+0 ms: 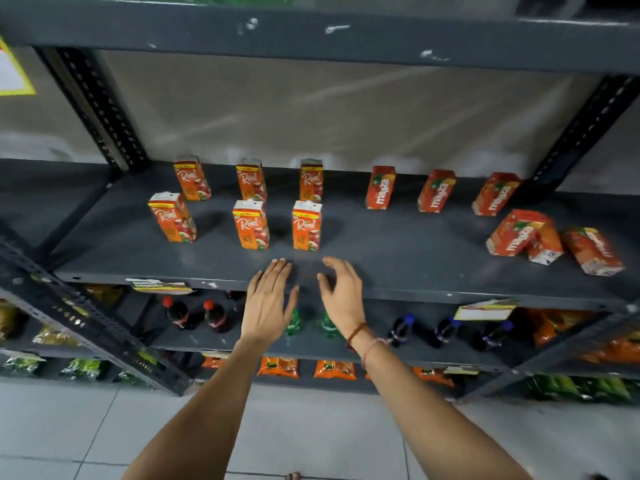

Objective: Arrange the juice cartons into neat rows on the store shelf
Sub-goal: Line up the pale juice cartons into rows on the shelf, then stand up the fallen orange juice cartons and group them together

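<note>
Several orange "Real" juice cartons (250, 224) stand upright in two rows of three on the left half of the dark grey shelf (398, 251). Three upright "Maaza" cartons (380, 187) line the back right. A loose heap of three Maaza cartons (526, 235) lies tipped at the shelf's right end. My left hand (268, 301) and my right hand (341, 294) hover over the front shelf edge, just before the front-row Real carton (307, 225). Both hands are empty with fingers spread.
A shelf board (311, 32) overhangs above. The shelf below holds dark cola bottles (178, 311), green bottles (327, 323) and orange packets (278, 367). Perforated steel uprights (104, 109) flank the bay. Price tags (159, 285) hang on the front edge. Tiled floor lies below.
</note>
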Demonstrator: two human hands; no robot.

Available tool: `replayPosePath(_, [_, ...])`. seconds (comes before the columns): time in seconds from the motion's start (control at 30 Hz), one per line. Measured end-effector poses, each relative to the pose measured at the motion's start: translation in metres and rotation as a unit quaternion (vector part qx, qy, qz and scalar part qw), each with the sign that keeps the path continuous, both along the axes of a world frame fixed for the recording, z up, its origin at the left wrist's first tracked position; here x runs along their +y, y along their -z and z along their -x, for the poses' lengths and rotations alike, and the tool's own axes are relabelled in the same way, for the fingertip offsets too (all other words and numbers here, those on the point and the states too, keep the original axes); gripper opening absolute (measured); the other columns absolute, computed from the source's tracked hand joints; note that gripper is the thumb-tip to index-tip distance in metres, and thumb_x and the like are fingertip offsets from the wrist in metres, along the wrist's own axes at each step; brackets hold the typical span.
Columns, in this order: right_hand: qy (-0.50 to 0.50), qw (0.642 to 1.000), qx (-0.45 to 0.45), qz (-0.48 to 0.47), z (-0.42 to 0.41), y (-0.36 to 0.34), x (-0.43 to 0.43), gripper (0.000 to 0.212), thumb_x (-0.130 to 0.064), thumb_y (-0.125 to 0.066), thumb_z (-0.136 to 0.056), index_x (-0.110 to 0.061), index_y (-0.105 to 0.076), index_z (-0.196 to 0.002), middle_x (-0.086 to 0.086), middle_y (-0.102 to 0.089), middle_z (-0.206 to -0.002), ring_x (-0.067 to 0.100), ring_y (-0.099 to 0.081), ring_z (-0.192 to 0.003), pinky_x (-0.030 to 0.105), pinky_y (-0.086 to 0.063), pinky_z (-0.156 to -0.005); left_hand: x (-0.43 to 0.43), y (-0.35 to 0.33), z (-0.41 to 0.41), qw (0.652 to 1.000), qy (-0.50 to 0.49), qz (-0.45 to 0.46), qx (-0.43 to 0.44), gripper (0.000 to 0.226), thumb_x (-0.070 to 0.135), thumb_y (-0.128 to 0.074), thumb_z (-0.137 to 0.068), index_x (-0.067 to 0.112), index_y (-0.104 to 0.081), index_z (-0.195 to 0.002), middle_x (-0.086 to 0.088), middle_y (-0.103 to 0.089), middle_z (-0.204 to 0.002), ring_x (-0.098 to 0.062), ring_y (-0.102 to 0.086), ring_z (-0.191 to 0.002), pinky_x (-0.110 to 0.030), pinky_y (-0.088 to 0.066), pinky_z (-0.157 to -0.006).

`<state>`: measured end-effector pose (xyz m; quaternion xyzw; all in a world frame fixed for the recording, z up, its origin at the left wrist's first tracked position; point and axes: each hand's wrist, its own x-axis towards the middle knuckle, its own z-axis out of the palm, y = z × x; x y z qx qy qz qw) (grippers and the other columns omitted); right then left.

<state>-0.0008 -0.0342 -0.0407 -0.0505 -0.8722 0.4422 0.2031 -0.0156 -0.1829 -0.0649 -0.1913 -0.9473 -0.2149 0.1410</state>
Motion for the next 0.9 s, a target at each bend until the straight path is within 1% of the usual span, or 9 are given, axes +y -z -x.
replayPosePath(0.13, [0.096, 0.995, 0.013, 0.006, -0.018, -0.009, 0.09, 0.02, -0.002, -0.061, -0.084, -0.001, -0.066, -0.103, 0.017, -0.067, -0.103, 0.032, -0.064, -0.094, 0.04, -0.052, -0.088, 0.072, -0.007, -0.002, 0.997, 0.074, -0.006, -0.002, 0.046, 0.031, -0.039, -0.093, 0.003, -0.049, -0.128, -0.016, -0.051, -0.135, -0.028, -0.044, -0.128, -0.045, -0.033, -0.105])
replayPosePath(0.23, [0.172, 0.985, 0.005, 0.002, -0.03, -0.014, 0.158, 0.019, 0.0, -0.061, -0.084, 0.002, -0.065, -0.102, 0.02, -0.066, -0.102, 0.035, -0.063, -0.094, 0.045, -0.052, -0.087, 0.129, -0.01, -0.004, 0.992, 0.126, -0.009, -0.004, 0.044, 0.026, -0.048, -0.093, 0.004, -0.046, -0.131, -0.014, -0.047, -0.139, -0.027, -0.039, -0.132, -0.045, -0.029, -0.108])
replayPosePath(0.4, [0.286, 0.958, -0.024, 0.013, -0.049, -0.027, 0.259, 0.019, 0.0, -0.059, -0.084, 0.004, -0.064, -0.101, 0.024, -0.064, -0.104, 0.037, -0.059, -0.101, 0.042, -0.047, -0.089, 0.202, -0.014, -0.006, 0.982, 0.187, 0.035, 0.001, 0.049, 0.031, -0.047, -0.094, 0.005, -0.041, -0.135, -0.013, -0.042, -0.144, -0.025, -0.033, -0.135, -0.043, -0.028, -0.109])
replayPosePath(0.5, [0.342, 0.937, -0.059, -0.028, -0.049, -0.038, 0.31, 0.022, -0.008, -0.057, -0.088, 0.006, -0.06, -0.105, 0.026, -0.061, -0.109, 0.038, -0.053, -0.109, 0.042, -0.043, -0.09, 0.23, -0.012, -0.003, 0.977, 0.193, 0.085, -0.015, 0.058, 0.042, -0.039, -0.095, 0.006, -0.033, -0.139, -0.011, -0.033, -0.149, -0.023, -0.025, -0.139, -0.041, -0.022, -0.111])
replayPosePath(0.6, [0.353, 0.924, -0.135, -0.053, -0.037, -0.047, 0.348, 0.036, -0.021, -0.06, -0.088, 0.006, -0.055, -0.112, 0.025, -0.055, -0.124, 0.037, -0.046, -0.119, 0.041, -0.039, -0.095, 0.242, -0.002, 0.0, 0.971, 0.174, 0.16, -0.025, 0.072, 0.058, -0.021, -0.091, 0.009, -0.024, -0.143, -0.008, -0.025, -0.153, -0.02, -0.018, -0.141, -0.039, -0.017, -0.114])
replayPosePath(0.67, [0.339, 0.92, -0.184, -0.069, -0.026, -0.052, 0.362, 0.051, -0.028, -0.064, -0.085, 0.007, -0.05, -0.12, 0.027, -0.049, -0.129, 0.04, -0.046, -0.12, 0.043, -0.039, -0.1, 0.243, 0.002, 0.0, 0.97, 0.161, 0.182, -0.008, 0.079, 0.065, -0.014, -0.088, 0.009, -0.027, -0.142, -0.008, -0.029, -0.151, -0.02, -0.022, -0.139, -0.039, -0.019, -0.114])
replayPosePath(0.73, [0.32, 0.917, -0.226, -0.072, -0.015, -0.053, 0.371, 0.06, -0.035, -0.066, -0.083, 0.006, -0.047, -0.122, 0.027, -0.05, -0.129, 0.041, -0.047, -0.119, 0.043, -0.04, -0.1, 0.243, 0.003, 0.0, 0.97, 0.158, 0.185, 0.004, 0.079, 0.064, -0.014, -0.088, 0.008, -0.032, -0.14, -0.009, -0.035, -0.148, -0.022, -0.029, -0.137, -0.04, -0.023, -0.112])
replayPosePath(0.8, [0.305, 0.919, -0.247, -0.043, -0.006, -0.05, 0.377, 0.06, -0.037, -0.068, -0.081, 0.004, -0.05, -0.12, 0.023, -0.054, -0.126, 0.039, -0.051, -0.117, 0.044, -0.045, -0.099, 0.244, 0.003, -0.001, 0.971, 0.156, 0.18, 0.011, 0.078, 0.063, -0.014, -0.088, 0.008, -0.035, -0.139, -0.01, -0.039, -0.146, -0.023, -0.033, -0.135, -0.04, -0.027, -0.11])
replayPosePath(0.9, [0.312, 0.919, -0.24, -0.018, 0.002, -0.045, 0.383, 0.048, -0.032, -0.068, -0.081, 0.004, -0.059, -0.111, 0.023, -0.062, -0.118, 0.038, -0.058, -0.109, 0.041, -0.048, -0.095, 0.245, 0.0, -0.002, 0.972, 0.157, 0.174, 0.01, 0.08, 0.064, -0.011, -0.088, 0.008, -0.037, -0.138, -0.01, -0.041, -0.145, -0.023, -0.035, -0.134, -0.041, -0.028, -0.11])
